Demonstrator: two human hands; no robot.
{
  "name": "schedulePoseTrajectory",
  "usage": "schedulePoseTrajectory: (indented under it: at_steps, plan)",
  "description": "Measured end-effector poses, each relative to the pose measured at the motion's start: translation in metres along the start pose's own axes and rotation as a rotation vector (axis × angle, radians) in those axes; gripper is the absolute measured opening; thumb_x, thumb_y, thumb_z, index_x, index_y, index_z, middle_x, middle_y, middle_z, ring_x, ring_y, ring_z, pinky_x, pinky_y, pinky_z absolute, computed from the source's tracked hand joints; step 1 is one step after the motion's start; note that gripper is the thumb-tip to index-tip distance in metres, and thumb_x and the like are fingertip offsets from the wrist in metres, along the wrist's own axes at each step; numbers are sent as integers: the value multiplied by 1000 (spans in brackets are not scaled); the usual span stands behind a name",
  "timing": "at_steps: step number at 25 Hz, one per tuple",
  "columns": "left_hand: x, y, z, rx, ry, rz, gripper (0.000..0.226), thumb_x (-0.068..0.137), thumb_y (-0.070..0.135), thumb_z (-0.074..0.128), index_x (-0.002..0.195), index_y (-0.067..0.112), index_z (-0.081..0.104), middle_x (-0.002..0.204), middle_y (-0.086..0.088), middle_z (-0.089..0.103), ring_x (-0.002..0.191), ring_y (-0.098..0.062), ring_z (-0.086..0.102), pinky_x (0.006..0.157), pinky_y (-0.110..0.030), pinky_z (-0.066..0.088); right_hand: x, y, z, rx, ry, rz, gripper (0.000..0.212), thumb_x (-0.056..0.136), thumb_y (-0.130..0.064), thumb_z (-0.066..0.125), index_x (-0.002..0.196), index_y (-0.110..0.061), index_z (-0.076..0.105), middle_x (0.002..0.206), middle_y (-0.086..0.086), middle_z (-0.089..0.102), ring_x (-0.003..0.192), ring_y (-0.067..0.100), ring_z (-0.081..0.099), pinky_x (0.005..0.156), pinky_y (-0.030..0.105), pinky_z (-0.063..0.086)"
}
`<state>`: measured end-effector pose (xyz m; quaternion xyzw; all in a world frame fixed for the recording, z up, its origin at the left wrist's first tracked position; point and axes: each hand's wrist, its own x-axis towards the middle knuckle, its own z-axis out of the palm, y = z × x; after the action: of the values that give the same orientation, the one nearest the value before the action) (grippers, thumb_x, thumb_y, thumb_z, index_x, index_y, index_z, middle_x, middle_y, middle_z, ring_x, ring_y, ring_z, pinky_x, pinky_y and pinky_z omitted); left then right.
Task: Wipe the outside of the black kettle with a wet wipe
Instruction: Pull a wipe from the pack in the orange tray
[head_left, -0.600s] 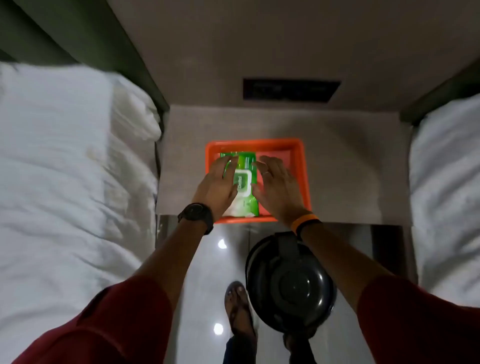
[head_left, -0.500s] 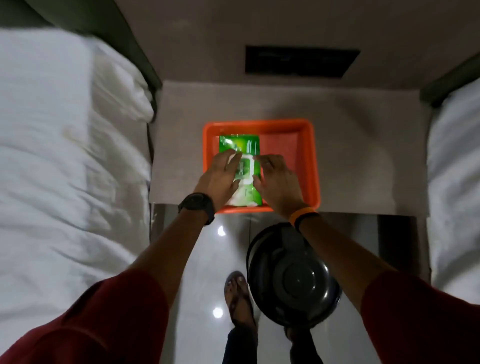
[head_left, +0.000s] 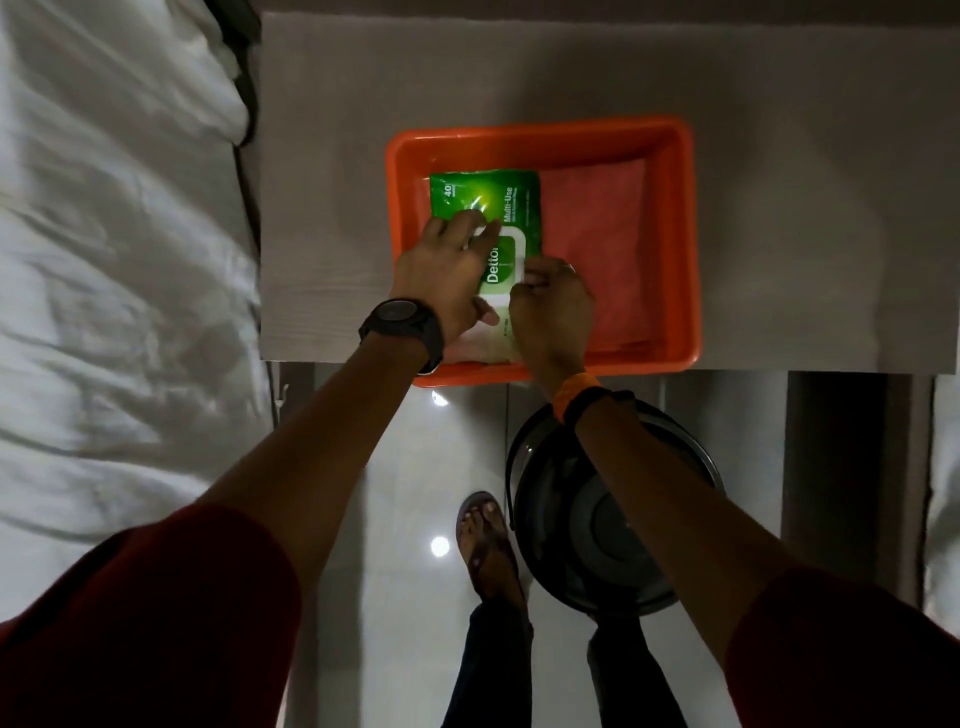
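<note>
A green pack of wet wipes (head_left: 485, 208) lies in the left half of an orange tray (head_left: 675, 249) on a grey bedside table (head_left: 322, 208). My left hand (head_left: 447, 275) presses flat on the pack's left side. My right hand (head_left: 550, 306) pinches at the white flap on the pack's label, fingers closed on its edge. The black kettle (head_left: 592, 525) hangs below my right forearm, over the floor, seen from above with its round lid; what holds it up is hidden by the arm.
A pink cloth (head_left: 597, 239) lies in the tray's right half. White beds (head_left: 104, 260) flank the table on both sides. A glossy white floor (head_left: 395, 467) and my sandalled foot (head_left: 485, 545) are below.
The camera has come closer and lower over the tray. My right hand has curled from a flat hold into a pinch at the pack's flap. My left hand stays on the pack.
</note>
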<state>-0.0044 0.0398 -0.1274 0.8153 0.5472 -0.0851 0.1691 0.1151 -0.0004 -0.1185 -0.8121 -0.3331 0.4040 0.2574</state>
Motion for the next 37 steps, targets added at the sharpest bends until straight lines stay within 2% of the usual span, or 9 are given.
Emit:
schedulePoseTrajectory:
  at_steps: [2, 6, 9, 15, 20, 22, 26, 33, 37]
  plan:
    - [1, 1, -1, -2, -6, -11, 104, 65, 41, 88, 150, 18, 33, 150, -6, 38, 128, -35, 44, 89, -48, 56, 9, -4, -1, 2, -69, 75, 38, 86, -1, 54, 117, -8, 75, 115, 9, 78, 106, 24, 72, 67, -4, 43]
    - [-4, 1, -7, -210, 33, -58, 103, 58, 29, 95, 142, 14, 38, 138, -10, 52, 116, -35, 58, 93, -44, 53, 20, -4, -3, 8, -215, 49, 31, 90, 4, 52, 109, -1, 76, 105, 15, 76, 101, 31, 71, 97, 45, 57]
    - [-9, 0, -13, -404, 54, -121, 89, 68, 9, 85, 140, 13, 32, 125, -12, 60, 93, -36, 66, 76, -41, 56, 21, 1, -12, -11, -260, -56, 45, 83, 6, 54, 120, -15, 69, 92, -5, 67, 83, 13, 64, 85, 38, 57]
    - [-16, 6, -17, -670, 45, -223, 89, 75, -7, 75, 144, 15, 23, 97, -21, 62, 76, -34, 63, 66, -43, 54, 19, 6, -3, -474, -115, -380, 57, 81, -39, 78, 133, -20, 64, 136, 9, 51, 112, 25, 65, 90, 31, 51]
    - [-22, 8, -9, -696, 73, -179, 100, 75, -12, 70, 153, 12, 13, 134, -18, 53, 105, -36, 63, 81, -38, 56, 19, 2, -4, -35, -44, -167, 29, 86, -28, 75, 110, -10, 76, 114, 12, 72, 100, 24, 72, 87, 36, 59]
    - [-28, 10, -1, -570, 21, -60, 97, 82, -12, 62, 157, 9, 3, 161, -16, 21, 133, -39, 47, 95, -36, 51, 8, 4, -21, 210, 26, -82, 11, 83, -19, 76, 91, -12, 76, 90, 6, 77, 83, 19, 74, 77, 36, 61]
    - [-38, 20, 12, -200, -190, 42, 78, 91, -2, 52, 157, 9, 12, 165, -17, -7, 150, -46, -3, 123, -49, 23, -29, 28, -67, 548, 59, 38, 12, 84, -13, 78, 79, -19, 69, 67, -6, 74, 62, 9, 70, 57, 26, 56]
    - [-32, 45, -7, 153, -310, -52, 65, 101, 22, 46, 155, 5, 15, 164, -21, -2, 153, -38, -1, 122, -59, 19, -79, 66, -104, 689, -22, 55, 14, 90, -12, 76, 81, -6, 67, 71, -4, 71, 63, 4, 70, 57, 20, 56]
    - [-59, 102, -24, -373, -22, 49, 50, 91, 10, 55, 141, 12, 50, 151, -15, 43, 143, -28, 37, 116, -37, 36, -106, 91, -139, 774, -61, 118, 17, 93, -19, 73, 79, -12, 67, 69, -7, 70, 68, 6, 68, 64, 21, 58]
